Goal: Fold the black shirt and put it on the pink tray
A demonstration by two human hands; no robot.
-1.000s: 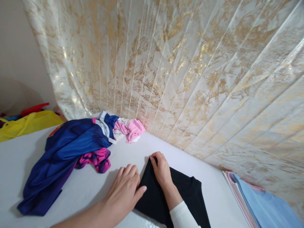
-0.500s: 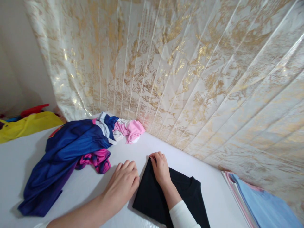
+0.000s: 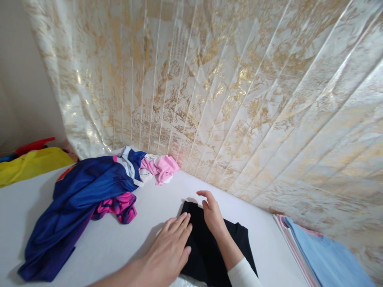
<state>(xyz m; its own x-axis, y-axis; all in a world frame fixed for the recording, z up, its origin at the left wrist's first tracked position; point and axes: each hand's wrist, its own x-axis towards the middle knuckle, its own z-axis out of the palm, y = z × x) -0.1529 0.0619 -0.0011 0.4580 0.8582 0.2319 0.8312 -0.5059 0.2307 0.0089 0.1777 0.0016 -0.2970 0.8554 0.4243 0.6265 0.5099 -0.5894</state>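
A folded black T-shirt (image 3: 201,241) lies on the white table, its collar toward the right. My left hand (image 3: 172,247) rests on the shirt's left edge with its fingers stretched out flat. Over the upper part of the shirt is my right hand (image 3: 213,213), index finger extended and thumb apart, holding nothing. Whether the right hand touches the cloth cannot be made out. Beneath the shirt's front edge, a bit of shiny clear material (image 3: 188,281) shows.
A heap of loose clothes stands on the left, with a dark blue garment (image 3: 86,187), a pink patterned piece (image 3: 119,207) and a pink cloth (image 3: 166,167). Folded clothes topped by light blue (image 3: 332,255) lie right. Yellow cloth (image 3: 38,163) sits far left. A gold-patterned curtain (image 3: 209,99) hangs behind.
My left hand has moved right and flattened onto the shirt's left edge. My right hand has let go of the shirt's far left corner and shifted right, its fingers opening.
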